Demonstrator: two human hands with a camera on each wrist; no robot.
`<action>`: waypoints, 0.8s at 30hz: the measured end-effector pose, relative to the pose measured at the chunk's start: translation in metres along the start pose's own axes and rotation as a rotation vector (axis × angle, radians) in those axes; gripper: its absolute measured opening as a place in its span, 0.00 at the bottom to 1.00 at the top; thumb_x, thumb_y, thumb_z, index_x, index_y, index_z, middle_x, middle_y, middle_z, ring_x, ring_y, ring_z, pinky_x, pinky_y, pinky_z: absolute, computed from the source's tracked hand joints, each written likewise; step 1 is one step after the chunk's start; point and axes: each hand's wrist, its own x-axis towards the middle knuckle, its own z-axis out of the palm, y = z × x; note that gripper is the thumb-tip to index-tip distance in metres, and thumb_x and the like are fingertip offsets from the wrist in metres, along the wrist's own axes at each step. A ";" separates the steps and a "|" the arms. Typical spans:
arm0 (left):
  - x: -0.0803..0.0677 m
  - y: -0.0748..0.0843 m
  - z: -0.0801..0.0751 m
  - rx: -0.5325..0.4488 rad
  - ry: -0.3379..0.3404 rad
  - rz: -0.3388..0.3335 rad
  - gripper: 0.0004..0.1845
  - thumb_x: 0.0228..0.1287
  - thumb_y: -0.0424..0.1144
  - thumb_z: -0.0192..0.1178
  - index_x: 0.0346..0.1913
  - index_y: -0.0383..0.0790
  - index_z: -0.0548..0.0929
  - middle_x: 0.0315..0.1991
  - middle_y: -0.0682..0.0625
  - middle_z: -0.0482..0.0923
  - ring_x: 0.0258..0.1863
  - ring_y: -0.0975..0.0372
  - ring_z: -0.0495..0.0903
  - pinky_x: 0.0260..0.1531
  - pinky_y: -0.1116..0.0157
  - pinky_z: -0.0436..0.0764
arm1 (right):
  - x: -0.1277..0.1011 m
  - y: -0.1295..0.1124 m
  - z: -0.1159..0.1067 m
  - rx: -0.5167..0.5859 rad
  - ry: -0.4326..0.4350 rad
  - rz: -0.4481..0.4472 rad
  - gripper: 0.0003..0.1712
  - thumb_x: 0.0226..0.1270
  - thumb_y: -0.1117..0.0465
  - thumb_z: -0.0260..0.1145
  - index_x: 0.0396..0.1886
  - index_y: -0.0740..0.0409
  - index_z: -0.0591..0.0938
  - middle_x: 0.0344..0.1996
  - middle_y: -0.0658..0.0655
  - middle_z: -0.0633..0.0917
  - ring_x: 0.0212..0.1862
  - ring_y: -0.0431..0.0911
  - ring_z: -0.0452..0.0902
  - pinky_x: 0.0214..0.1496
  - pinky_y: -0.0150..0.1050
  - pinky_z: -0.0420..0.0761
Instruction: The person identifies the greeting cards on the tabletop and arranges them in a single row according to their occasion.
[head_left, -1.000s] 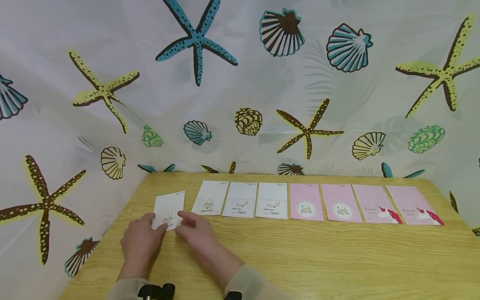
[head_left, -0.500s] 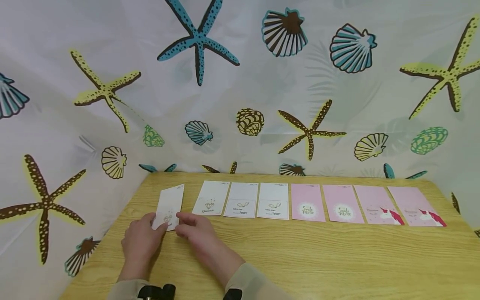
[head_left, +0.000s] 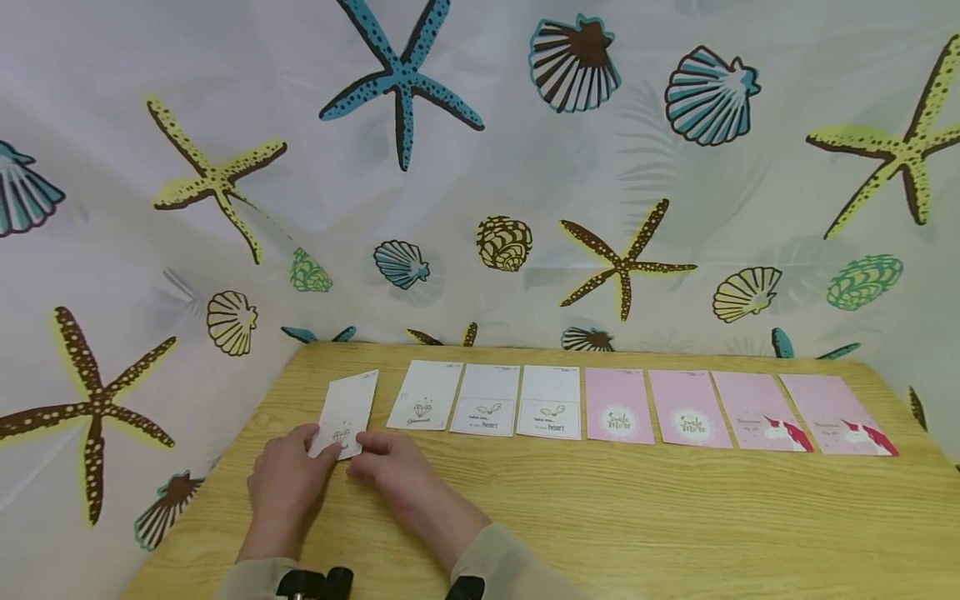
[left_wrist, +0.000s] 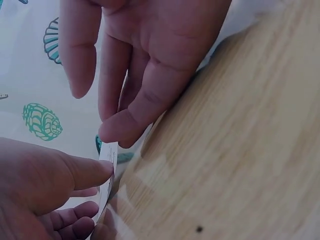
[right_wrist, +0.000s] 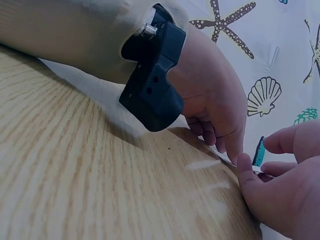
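Observation:
A white card (head_left: 347, 412) with a gold diamond print stands tilted on the left part of the wooden table, its top leaning away. With the thumb on the printed face and the fingers behind it, my left hand (head_left: 288, 479) grips the lower left of the card. My right hand (head_left: 401, 475) pinches the card's lower right edge between thumb and a finger. Seen nearly edge-on in the left wrist view, the card (left_wrist: 107, 172) is a thin strip between the left hand (left_wrist: 40, 180) and the right hand (left_wrist: 155, 65). Fingers hide its lower corners.
To the right lies a row of cards: a matching diamond card (head_left: 426, 396), two white winged-heart cards (head_left: 483, 400), two pink "smile more" cards (head_left: 618, 404) and two pink unicorn cards (head_left: 761, 408). A shell-patterned cloth (head_left: 450, 192) hangs behind the wooden table (head_left: 637, 525).
Over the last second the held card's top has tipped upward and turned, so its face looks narrower and skewed. Both hands keep nearly the same place, and the head view has shifted slightly.

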 end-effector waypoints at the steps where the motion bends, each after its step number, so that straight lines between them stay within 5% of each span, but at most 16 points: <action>1: 0.000 0.000 0.000 -0.005 -0.003 -0.001 0.34 0.80 0.51 0.64 0.76 0.28 0.75 0.68 0.27 0.78 0.65 0.28 0.74 0.59 0.28 0.72 | 0.000 0.000 0.000 0.001 -0.001 0.006 0.31 0.65 0.75 0.69 0.70 0.72 0.83 0.62 0.61 0.87 0.50 0.42 0.82 0.58 0.37 0.82; 10: 0.002 0.002 -0.001 -0.100 0.015 -0.011 0.33 0.84 0.50 0.58 0.77 0.29 0.73 0.69 0.27 0.78 0.67 0.32 0.76 0.61 0.30 0.72 | -0.001 -0.004 -0.002 0.004 0.032 -0.008 0.35 0.60 0.73 0.70 0.71 0.68 0.83 0.69 0.58 0.84 0.56 0.43 0.79 0.58 0.37 0.79; 16: 0.007 0.006 0.003 -0.175 0.079 -0.028 0.28 0.84 0.43 0.58 0.76 0.29 0.72 0.62 0.28 0.79 0.58 0.37 0.79 0.56 0.37 0.76 | 0.002 -0.007 -0.008 0.041 0.041 -0.026 0.35 0.62 0.72 0.71 0.72 0.67 0.83 0.72 0.58 0.82 0.57 0.44 0.79 0.57 0.37 0.79; 24: 0.023 0.018 0.004 -0.298 0.099 -0.067 0.23 0.84 0.36 0.53 0.74 0.30 0.76 0.60 0.30 0.81 0.55 0.39 0.80 0.54 0.41 0.77 | 0.008 -0.006 -0.019 0.068 0.031 -0.054 0.32 0.74 0.71 0.69 0.77 0.68 0.78 0.72 0.60 0.80 0.50 0.50 0.89 0.57 0.39 0.85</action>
